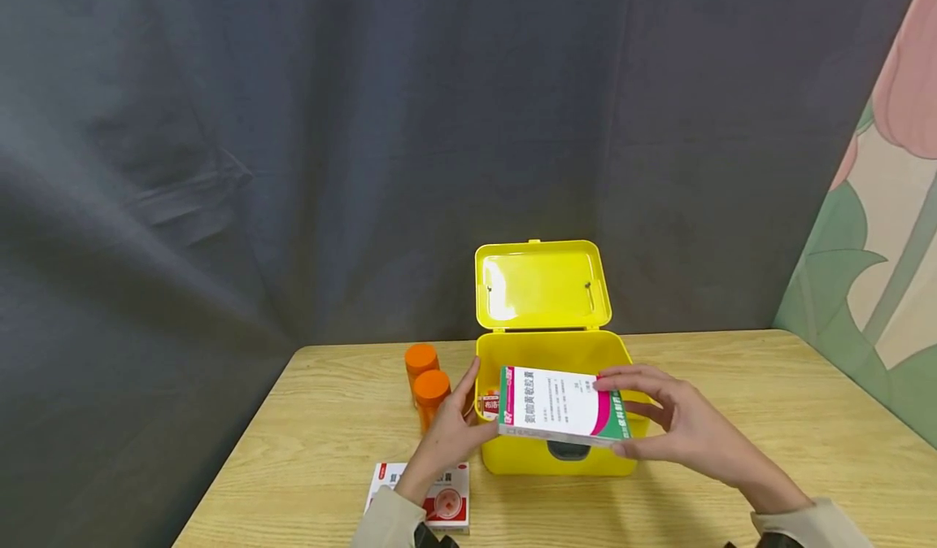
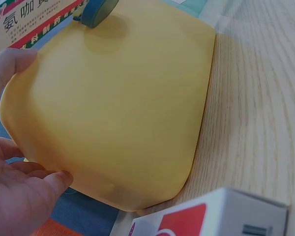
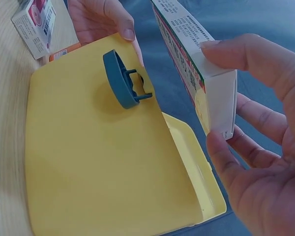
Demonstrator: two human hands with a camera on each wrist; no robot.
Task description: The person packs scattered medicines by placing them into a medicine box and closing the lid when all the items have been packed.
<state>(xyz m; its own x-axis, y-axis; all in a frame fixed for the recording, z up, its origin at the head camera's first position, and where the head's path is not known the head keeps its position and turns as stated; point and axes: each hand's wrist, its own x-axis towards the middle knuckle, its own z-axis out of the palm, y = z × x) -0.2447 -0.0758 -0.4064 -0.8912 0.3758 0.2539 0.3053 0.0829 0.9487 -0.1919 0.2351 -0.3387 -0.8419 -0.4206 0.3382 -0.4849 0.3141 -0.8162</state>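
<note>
Yellow plastic forms the open case (image 1: 505, 457) on the desk (image 1: 812, 418), with a white-and-green carton (image 1: 560, 402) held above its front rim. The right hand (image 1: 681, 426) pinches the carton's right end, best lightly so the cardboard keeps its shape; the left hand (image 1: 450, 441), spread wide, rests at the case's left side, well placed to steady it.

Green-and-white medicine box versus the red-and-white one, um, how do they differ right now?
The green-and-white box is held up by the right grip; the red-and-white box rests on the table. The green-and-white box is tilted, while the red-and-white box lies flat. The green-and-white box has green and magenta trim; the red-and-white box has red panels. Both are rectangular and printed.
</note>
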